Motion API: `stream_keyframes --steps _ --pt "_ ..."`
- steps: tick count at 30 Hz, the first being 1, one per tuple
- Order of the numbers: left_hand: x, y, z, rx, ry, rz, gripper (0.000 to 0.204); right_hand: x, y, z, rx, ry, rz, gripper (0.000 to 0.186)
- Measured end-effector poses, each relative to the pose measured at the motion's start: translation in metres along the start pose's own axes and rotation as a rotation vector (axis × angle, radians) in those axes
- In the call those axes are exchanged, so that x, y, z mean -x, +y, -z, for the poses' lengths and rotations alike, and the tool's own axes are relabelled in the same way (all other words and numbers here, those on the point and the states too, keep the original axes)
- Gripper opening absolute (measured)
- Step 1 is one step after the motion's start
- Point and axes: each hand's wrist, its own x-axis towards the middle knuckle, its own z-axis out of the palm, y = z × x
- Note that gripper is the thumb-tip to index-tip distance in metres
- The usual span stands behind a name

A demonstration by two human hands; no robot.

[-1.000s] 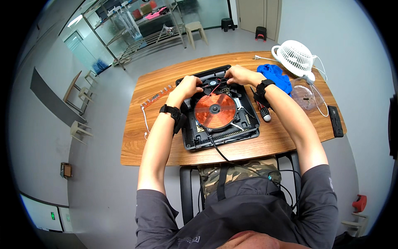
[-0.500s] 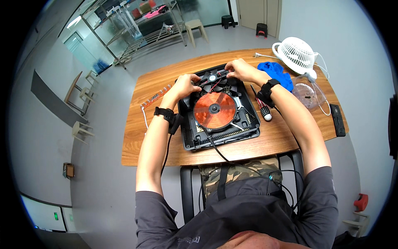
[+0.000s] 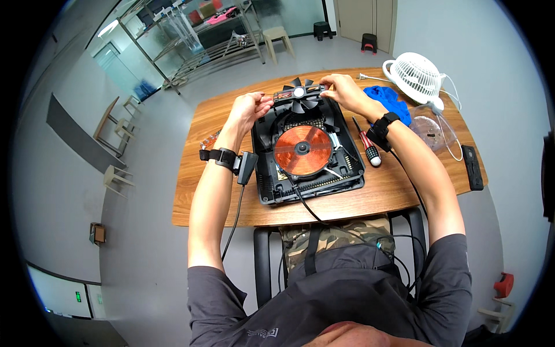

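Fan (image 3: 299,92) has risen toward the far edge of the housing (image 3: 357,174); we see left hand (image 3: 250,109) and right hand (image 3: 343,94) fingers pinching its opposite ends, presumably sparing the blades (image 3: 310,104).

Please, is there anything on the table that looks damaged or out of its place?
The open black housing leaves its orange coil exposed, and the black fan is held at the far edge between left hand and right hand, not seated inside. I see no spill or breakage.
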Motion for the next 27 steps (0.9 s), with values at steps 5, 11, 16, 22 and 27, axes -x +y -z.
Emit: stream_keyframes --steps 5,11,16,22,27 --pt "-0.012 0.0 -0.001 0.442 -0.108 -0.05 0.019 0.003 -0.004 0.002 0.039 0.03 0.051 0.033" --pt "0.001 0.012 -0.003 -0.771 -0.016 -0.313 0.021 0.009 0.005 0.007 0.013 -0.025 -0.034 0.036" --pt "0.019 0.015 0.004 -1.359 -0.104 -0.517 0.027 0.01 0.019 -0.011 0.016 -0.097 -0.059 0.035" --pt "0.017 -0.008 0.016 -1.483 -0.087 -0.561 0.031 0.008 0.027 -0.038 -0.03 -0.227 -0.094 0.039" --pt "0.006 -0.02 0.019 -1.426 -0.129 -0.536 0.036 0.006 0.028 -0.038 -0.122 -0.197 -0.063 0.034"
